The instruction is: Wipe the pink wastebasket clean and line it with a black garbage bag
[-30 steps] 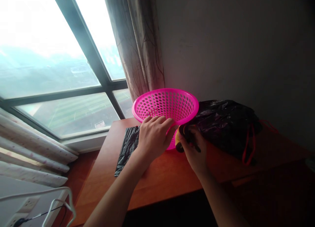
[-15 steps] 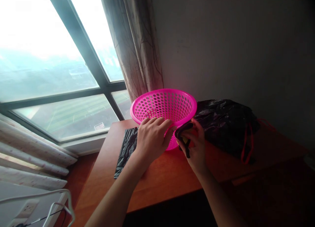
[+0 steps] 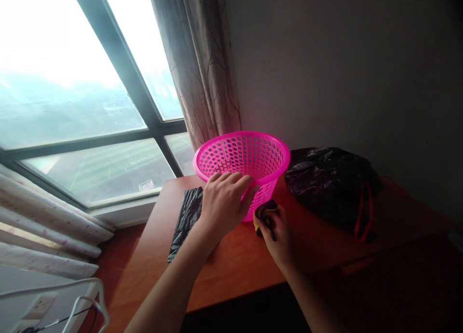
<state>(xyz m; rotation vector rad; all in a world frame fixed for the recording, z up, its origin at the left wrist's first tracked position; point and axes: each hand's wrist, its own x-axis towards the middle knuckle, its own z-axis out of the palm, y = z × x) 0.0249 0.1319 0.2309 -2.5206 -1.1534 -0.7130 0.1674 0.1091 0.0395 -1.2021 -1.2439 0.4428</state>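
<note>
A pink plastic basket (image 3: 267, 176) with round holes stands on the wooden table, its mouth tilted slightly towards me. My left hand (image 3: 226, 198) is closed over its near rim, fingers hooked inside and thumb outside. Just right of the basket's lower wall, my right hand (image 3: 279, 232) grips a black and yellow tape measure (image 3: 265, 217); a dark strap-like part hangs by it, and the palm hides some of its body. Under and beside my left wrist lies a folded black plastic bag (image 3: 186, 222), partly covered by the hand.
A bulky black plastic bag with red drawstrings (image 3: 329, 188) rests on the table (image 3: 235, 280) to the right. Behind are a curtain (image 3: 206, 58) and a grey wall. A window (image 3: 90, 106) is at left, with white cables (image 3: 97, 294) at lower left.
My right hand has moved down and slightly left from the basket's rim to beside its lower wall, bringing the tape measure with it. The left hand keeps its hold on the rim.
</note>
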